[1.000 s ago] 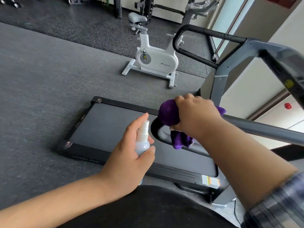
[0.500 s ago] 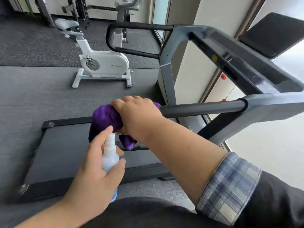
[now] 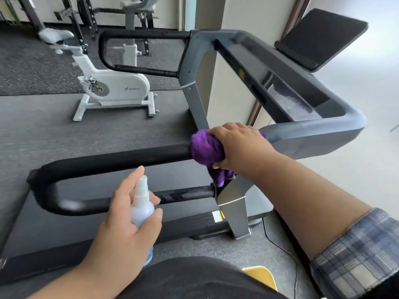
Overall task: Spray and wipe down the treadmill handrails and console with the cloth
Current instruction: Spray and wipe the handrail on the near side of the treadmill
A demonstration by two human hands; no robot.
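Her right hand [image 3: 239,145] clamps the purple cloth [image 3: 205,147] around the near handrail [image 3: 121,160] beside the console [image 3: 280,87], the left hand [image 3: 127,229] gripping the spray bottle [image 3: 141,210].

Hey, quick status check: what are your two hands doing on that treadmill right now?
Right hand grips purple cloth around near handrail. Left hand holds spray bottle. Nothing blocking.

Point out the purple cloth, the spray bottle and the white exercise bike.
Purple cloth [image 3: 205,146]: head view, on the bunched part wrapped over the handrail.
Spray bottle [image 3: 141,209]: head view, on its pale body between the fingers.
White exercise bike [image 3: 121,88]: head view, on its white housing.
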